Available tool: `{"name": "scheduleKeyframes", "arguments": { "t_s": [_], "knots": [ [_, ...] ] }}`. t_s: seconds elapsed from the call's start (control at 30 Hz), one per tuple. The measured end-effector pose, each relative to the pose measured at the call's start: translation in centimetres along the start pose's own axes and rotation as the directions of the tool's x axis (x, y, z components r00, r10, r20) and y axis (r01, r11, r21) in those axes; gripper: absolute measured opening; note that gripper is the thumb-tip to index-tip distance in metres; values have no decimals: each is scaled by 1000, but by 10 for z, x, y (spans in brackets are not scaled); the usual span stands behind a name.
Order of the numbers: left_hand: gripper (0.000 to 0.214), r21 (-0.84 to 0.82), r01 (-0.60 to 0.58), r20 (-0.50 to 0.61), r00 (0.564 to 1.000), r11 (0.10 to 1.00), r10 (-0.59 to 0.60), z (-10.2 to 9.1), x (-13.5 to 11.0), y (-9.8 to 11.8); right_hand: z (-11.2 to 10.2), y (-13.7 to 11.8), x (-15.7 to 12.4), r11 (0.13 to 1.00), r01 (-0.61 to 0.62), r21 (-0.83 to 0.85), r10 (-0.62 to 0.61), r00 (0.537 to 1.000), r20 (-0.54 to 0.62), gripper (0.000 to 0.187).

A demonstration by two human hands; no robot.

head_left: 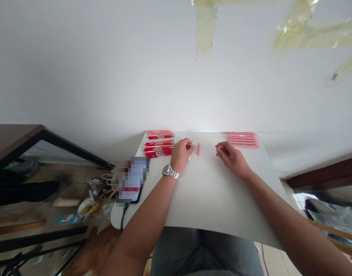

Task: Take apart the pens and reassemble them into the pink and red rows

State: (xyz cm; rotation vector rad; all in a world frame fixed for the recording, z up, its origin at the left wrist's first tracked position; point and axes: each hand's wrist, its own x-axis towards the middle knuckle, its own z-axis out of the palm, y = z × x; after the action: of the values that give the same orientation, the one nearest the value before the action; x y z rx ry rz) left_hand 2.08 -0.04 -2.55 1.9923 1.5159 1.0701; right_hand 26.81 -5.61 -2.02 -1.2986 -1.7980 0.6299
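Note:
My left hand (181,154), with a metal watch (170,172) at its wrist, is closed in a pinch. Something thin and whitish shows at its fingertips, too small to name. Just right of those fingers, a short pink tube-like piece (198,149) lies on the white table (213,199). My right hand (231,156) is also closed, fingertips pressed together; a small pinkish bit shows there, its kind unclear. Several red pens (159,148) lie in rows beside my left hand. Beyond my right hand is a row of slim pink sticks (242,140).
More pink sticks (159,132) lie at the table's back left corner. A phone (134,180) with a black cable rests on the left edge. The wall (121,76) borders the table's back. A dark desk (17,134) stands left; a cup (86,207) is below.

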Motion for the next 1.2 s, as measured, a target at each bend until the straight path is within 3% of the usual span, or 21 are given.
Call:
{"name": "scheduleKeyframes", "arguments": {
  "t_s": [0.8,1.07,1.2],
  "knots": [
    [8,25,-16,-12,1000,1000,16,-1,-1,7,1,5,0,1000,4,-10,-4,1000,-1,26],
    [11,46,-95,-44,994,994,97,-3,-4,12,2,4,3,994,88,-58,-91,994,-52,22],
    [14,-28,-184,-16,983,983,183,-5,-7,21,0,0,4,986,124,-112,-128,991,-35,23]
  ]
}}
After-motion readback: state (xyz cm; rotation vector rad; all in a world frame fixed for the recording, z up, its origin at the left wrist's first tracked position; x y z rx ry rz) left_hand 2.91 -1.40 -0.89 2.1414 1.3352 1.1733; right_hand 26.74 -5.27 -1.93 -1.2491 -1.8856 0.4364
